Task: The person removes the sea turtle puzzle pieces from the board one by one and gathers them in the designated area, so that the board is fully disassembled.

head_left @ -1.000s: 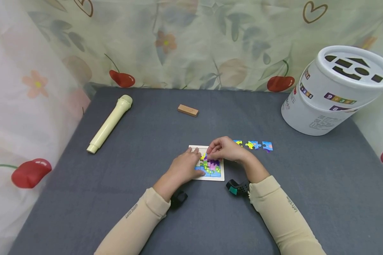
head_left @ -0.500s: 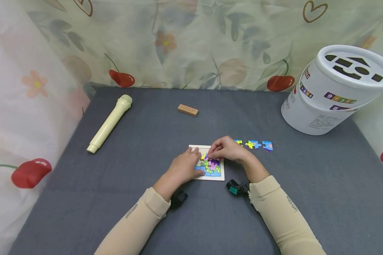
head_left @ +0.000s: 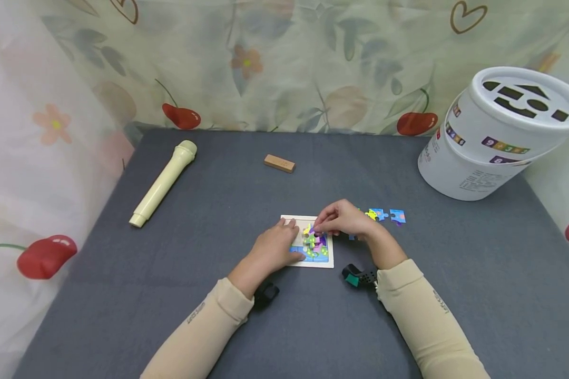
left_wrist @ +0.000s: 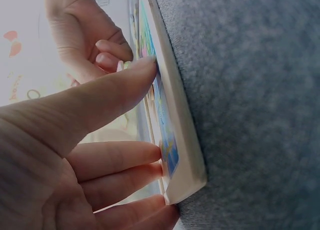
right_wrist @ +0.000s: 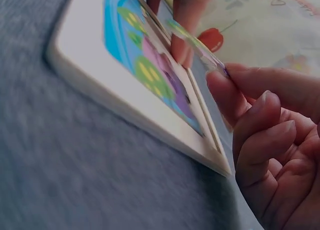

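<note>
A small wooden jigsaw tray (head_left: 331,256), partly filled with bright pieces, lies on the dark cloth. My left hand (head_left: 276,246) rests on its left side, thumb near the lower edge and fingers reaching toward the top; in the left wrist view the straight thumb and fingertips press on the tray (left_wrist: 192,165). Between thumb and index finger, my right hand (head_left: 345,218) pinches a green, yellow and purple jigsaw piece (right_wrist: 200,46). The right wrist view shows this piece tilted and raised over the tray, with purple and green pieces lying beneath.
Loose jigsaw pieces (head_left: 377,215) lie beyond the right hand, partly hidden by it. Farther back is a small wooden block (head_left: 279,163). A cream toy microphone (head_left: 163,184) lies at left, and a white bucket (head_left: 488,142) with a slotted lid stands at right.
My right hand has shifted slightly right and away from the tray, and the pinched jigsaw piece has come up with it. My left hand has stayed in place.
</note>
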### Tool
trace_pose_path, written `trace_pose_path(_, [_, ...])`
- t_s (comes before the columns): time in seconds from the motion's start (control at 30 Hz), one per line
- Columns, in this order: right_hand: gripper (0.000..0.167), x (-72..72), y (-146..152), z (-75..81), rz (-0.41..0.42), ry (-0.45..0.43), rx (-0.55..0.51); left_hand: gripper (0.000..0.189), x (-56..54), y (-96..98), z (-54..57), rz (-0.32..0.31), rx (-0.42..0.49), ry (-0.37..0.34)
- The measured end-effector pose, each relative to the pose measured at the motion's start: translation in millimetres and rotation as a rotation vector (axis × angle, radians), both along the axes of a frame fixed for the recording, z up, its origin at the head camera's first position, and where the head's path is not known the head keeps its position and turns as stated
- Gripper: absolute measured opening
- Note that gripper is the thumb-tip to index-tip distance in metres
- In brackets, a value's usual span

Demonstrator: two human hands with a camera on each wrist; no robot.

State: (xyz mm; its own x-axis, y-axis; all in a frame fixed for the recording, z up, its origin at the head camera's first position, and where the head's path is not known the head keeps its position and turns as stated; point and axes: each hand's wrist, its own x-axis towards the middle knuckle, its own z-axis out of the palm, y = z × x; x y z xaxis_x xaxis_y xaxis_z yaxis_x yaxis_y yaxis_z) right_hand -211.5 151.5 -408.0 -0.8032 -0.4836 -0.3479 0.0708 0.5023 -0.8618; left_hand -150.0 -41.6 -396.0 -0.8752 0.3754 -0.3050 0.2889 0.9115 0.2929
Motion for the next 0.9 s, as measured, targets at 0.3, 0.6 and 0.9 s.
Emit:
trace_pose_path(0.3, [0.021, 0.6, 21, 1.9, -0.044, 0.01, 0.014, 0.066, 0.3, 1.8, -0.3, 0.014, -0.02, -0.009])
trace_pose_path(0.6, [0.025, 7.1, 63, 6.5, -0.104, 0.051, 0.03, 0.065, 1.6, 1.8, -0.9, 0.012, -0.01, 0.009])
trace_pose_path(0.9, [0.031, 12.8, 100, 9.7, -0.181, 0.068, 0.066, 0.066, 2.8, 1.4, -0.3, 0.006, -0.003, 0.013])
